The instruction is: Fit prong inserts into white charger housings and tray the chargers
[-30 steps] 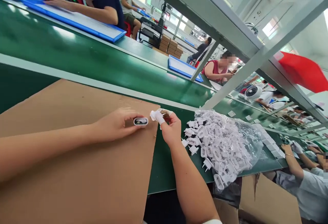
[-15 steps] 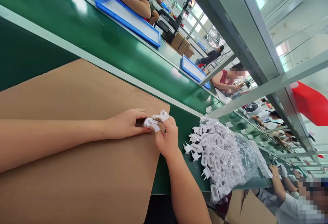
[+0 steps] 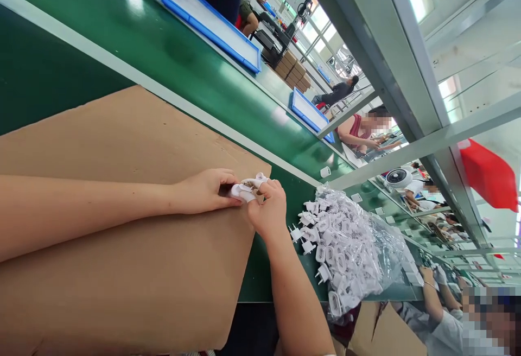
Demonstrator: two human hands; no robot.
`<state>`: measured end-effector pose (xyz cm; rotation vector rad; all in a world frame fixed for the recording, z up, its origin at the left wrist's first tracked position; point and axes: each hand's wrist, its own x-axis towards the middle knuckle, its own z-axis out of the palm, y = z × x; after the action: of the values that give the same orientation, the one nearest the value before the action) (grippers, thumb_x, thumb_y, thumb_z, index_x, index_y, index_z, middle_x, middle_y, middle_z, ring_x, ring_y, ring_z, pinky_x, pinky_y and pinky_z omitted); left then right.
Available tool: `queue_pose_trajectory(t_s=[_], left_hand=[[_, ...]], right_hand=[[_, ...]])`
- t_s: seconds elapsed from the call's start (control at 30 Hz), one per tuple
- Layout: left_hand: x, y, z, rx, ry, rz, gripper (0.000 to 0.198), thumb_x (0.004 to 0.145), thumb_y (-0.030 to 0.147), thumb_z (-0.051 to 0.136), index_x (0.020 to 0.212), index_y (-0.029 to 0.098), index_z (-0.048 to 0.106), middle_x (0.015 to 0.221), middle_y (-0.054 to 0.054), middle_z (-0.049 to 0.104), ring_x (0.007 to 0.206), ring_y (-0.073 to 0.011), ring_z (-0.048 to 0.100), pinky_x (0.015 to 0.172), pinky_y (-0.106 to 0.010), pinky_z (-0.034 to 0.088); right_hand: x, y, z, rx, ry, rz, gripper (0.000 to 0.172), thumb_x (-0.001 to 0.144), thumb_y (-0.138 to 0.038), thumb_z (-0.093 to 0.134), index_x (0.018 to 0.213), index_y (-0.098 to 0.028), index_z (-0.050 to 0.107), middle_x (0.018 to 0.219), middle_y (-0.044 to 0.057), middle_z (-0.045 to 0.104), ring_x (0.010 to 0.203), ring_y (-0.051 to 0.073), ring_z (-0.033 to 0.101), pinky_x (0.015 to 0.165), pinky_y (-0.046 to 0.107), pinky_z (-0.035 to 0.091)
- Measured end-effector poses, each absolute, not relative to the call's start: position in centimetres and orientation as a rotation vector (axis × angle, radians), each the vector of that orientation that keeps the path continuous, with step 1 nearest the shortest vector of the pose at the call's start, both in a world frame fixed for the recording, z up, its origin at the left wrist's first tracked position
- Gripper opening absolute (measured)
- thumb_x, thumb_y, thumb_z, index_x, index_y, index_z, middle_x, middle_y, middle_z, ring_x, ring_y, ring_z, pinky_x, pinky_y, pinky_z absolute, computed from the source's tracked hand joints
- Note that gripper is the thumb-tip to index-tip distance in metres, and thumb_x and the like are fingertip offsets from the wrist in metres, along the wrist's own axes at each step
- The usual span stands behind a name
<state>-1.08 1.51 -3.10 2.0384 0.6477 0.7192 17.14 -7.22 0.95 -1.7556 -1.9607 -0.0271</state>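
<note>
Above the cardboard's right end, my left hand grips a small white plastic plug piece between thumb and fingers. My right hand meets it from the other side, pinching the same piece. Its thumb and forefinger appear to wear white finger covers that blend with the plastic. A few brownish, metal-looking bits show between the fingertips, too small to make out. Right of my hands lies a heap of white plug housings, some with prongs, spilling from a clear plastic bag.
Brown cardboard covers the green bench under my forearms. Beyond a pale rail runs a green conveyor belt carrying small white pieces. Blue-rimmed trays stand on its far side. A co-worker's arm is at the lower right.
The view has shifted slightly. Both hands stay together, with the white piece turned a little between them. The far co-worker's hands at the upper left have left the picture.
</note>
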Motion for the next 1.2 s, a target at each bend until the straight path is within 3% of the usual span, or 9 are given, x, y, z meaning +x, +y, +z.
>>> queue_pose_trajectory(t_s=[0.13,0.23,0.3,0.5,0.63,0.73,0.9,1.07,1.2], left_hand=[[-1.1,0.9,-2.1,2.002,0.668,0.662,0.044,0.083,0.064,0.068,0.087,0.02,0.076,0.088,-0.005,0.07,0.082,-0.0233,0.066,0.069,-0.029,0.051],[-1.0,1.4,-1.3,1.951,0.749,0.628,0.047,0.079,0.065,0.071,0.091,0.02,0.076,0.088,-0.005,0.073,0.08,-0.0234,0.067,0.068,-0.029,0.051],[-0.6,2.8,-1.0,1.908,0.829,0.694,0.05,0.075,0.064,0.073,0.096,0.018,0.077,0.09,-0.005,0.075,0.081,-0.0229,0.068,0.069,-0.028,0.053],[1.6,11.0,-0.6,1.959,1.208,0.871,0.064,0.079,0.061,0.064,0.12,0.013,0.076,0.098,0.006,0.077,0.092,-0.0144,0.07,0.078,-0.022,0.048],[2.8,15.4,-0.1,1.893,1.379,0.894,0.05,0.077,0.051,0.068,0.109,0.013,0.075,0.098,0.001,0.077,0.1,-0.0184,0.071,0.082,-0.025,0.049],[3.2,16.3,0.4,1.86,1.4,0.892,0.044,0.075,0.043,0.074,0.107,0.012,0.073,0.104,-0.006,0.078,0.104,-0.0248,0.071,0.089,-0.03,0.052],[3.4,13.1,0.8,1.781,1.145,0.843,0.057,0.071,0.049,0.079,0.118,0.019,0.07,0.117,-0.008,0.078,0.109,-0.0289,0.072,0.102,-0.037,0.055],[2.5,7.5,1.8,1.693,0.623,0.592,0.078,0.069,0.076,0.079,0.124,0.02,0.071,0.12,-0.01,0.078,0.103,-0.0295,0.075,0.091,-0.038,0.064],[1.8,4.8,2.7,1.787,0.392,0.407,0.065,0.083,0.074,0.07,0.122,0.022,0.075,0.114,-0.011,0.079,0.1,-0.03,0.076,0.085,-0.038,0.065]], right_hand=[[17.3,-7.3,-0.5,-1.64,-1.662,0.206,0.03,0.08,-0.018,0.071,0.107,-0.026,0.08,0.096,0.003,0.076,0.096,0.024,0.065,0.091,0.037,0.054],[18.2,-7.0,-1.3,-1.54,-1.361,0.387,0.045,0.092,-0.037,0.068,0.134,-0.022,0.071,0.118,0.007,0.077,0.11,0.023,0.069,0.104,0.04,0.055],[19.0,-6.6,-1.6,-1.579,-1.288,0.343,0.051,0.096,-0.039,0.063,0.142,-0.018,0.067,0.125,0.011,0.075,0.114,0.024,0.068,0.108,0.043,0.053],[20.7,-5.2,-2.6,-1.84,-1.686,0.222,0.053,0.083,-0.009,0.065,0.134,-0.021,0.072,0.12,0.011,0.076,0.118,0.03,0.062,0.11,0.049,0.05],[20.7,-5.3,-2.7,-1.87,-1.698,0.094,0.038,0.087,-0.019,0.07,0.125,-0.02,0.074,0.112,0.011,0.075,0.108,0.03,0.063,0.102,0.048,0.052],[20.5,-5.8,-2.5,-1.846,-1.702,0.048,0.037,0.092,-0.026,0.069,0.128,-0.019,0.074,0.109,0.012,0.074,0.105,0.03,0.063,0.098,0.047,0.052],[20.2,-6.5,-2.1,-1.894,-1.767,0.072,0.046,0.085,-0.034,0.081,0.128,-0.02,0.074,0.11,0.014,0.073,0.11,0.035,0.061,0.099,0.052,0.051],[20.3,-6.7,-1.3,-1.647,-1.543,0.036,0.083,0.08,-0.036,0.086,0.153,-0.019,0.052,0.145,0.019,0.061,0.131,0.034,0.058,0.11,0.051,0.05],[20.1,-7.2,-0.3,-1.425,-1.617,0.046,0.06,0.085,-0.031,0.079,0.142,-0.026,0.061,0.137,0.012,0.067,0.124,0.028,0.064,0.108,0.044,0.054]])
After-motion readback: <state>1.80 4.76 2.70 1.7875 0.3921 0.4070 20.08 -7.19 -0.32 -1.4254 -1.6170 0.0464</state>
